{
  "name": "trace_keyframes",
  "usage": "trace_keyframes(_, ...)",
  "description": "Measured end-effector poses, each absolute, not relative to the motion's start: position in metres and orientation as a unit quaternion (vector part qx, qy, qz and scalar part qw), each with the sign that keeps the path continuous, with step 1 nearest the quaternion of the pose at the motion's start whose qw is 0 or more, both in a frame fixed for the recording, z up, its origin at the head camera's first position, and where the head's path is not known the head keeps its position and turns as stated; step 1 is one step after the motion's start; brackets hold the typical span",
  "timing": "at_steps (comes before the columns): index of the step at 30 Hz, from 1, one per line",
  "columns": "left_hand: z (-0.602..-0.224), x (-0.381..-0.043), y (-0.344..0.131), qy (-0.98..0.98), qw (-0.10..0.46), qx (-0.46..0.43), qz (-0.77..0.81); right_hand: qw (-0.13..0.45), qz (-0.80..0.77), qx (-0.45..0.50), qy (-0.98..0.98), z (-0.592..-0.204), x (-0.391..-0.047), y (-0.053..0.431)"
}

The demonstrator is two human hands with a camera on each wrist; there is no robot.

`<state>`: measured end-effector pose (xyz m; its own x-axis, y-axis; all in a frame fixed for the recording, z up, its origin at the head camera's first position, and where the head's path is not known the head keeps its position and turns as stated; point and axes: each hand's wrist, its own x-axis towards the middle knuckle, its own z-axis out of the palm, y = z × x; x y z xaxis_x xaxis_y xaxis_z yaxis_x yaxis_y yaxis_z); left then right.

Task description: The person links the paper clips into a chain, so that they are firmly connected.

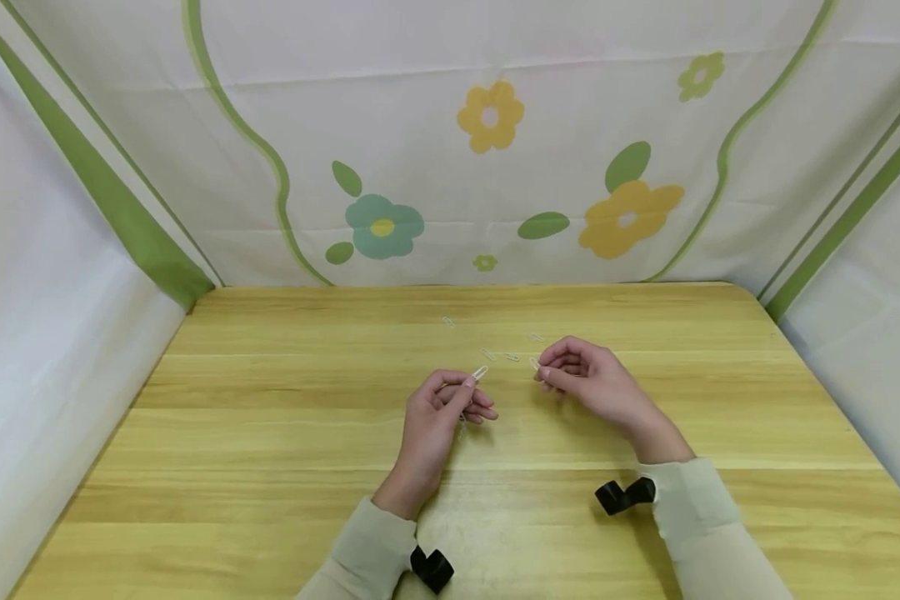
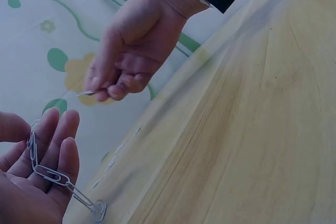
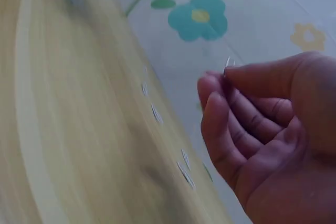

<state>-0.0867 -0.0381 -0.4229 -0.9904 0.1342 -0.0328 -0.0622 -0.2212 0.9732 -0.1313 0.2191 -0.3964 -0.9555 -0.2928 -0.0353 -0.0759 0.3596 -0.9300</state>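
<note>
**Paper-clip chain (image 2: 51, 173) in left hand (image 1: 444, 408), single clip (image 1: 535, 364) in right hand (image 1: 588, 379)**

Left grip: thumb and finger pinch the chain near its upper end. One clip pokes up past the fingertips, pointing up and to the right in the head view. The linked clips run down across the front of the fingers, and the lower end hangs free below them (blurry down there, can't count the links). Other fingers are loosely bent.

Right grip: thumb and fingertip pinch the single clip, tip sticking out toward the left hand. Remaining fingers curl in toward the palm. The two held pieces are near each other, not touching.

Just past the hands, loose clips (image 1: 512, 357) lie flat on the wooden table (image 1: 270, 467): two close together in the gap between the hands, one just beyond the right hand, one farther back to the left.

Farther out: pale sleeves (image 1: 701, 504) on both arms, a black wrist camera (image 1: 431, 568) at each cuff. Behind the table, a white cloth backdrop (image 1: 420, 50) with a teal flower (image 1: 382, 242), yellow-orange flowers (image 1: 504, 133), green leaves (image 1: 543, 225) and wavy green lines.
</note>
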Motion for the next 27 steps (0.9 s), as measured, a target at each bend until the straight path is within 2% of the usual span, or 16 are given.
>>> trace_keyframes(4, -0.423, -0.087, -0.037, 0.619, 0.069, 0.025, 0.782, 0.110, -0.593, -0.124, 0.788, -0.396, -0.128, 0.205)
trace_keyframes(27, -0.427, -0.086, -0.036, 0.618, 0.075, 0.021, 0.782, 0.069, -0.590, -0.095, 0.799, -0.403, -0.120, 0.182)
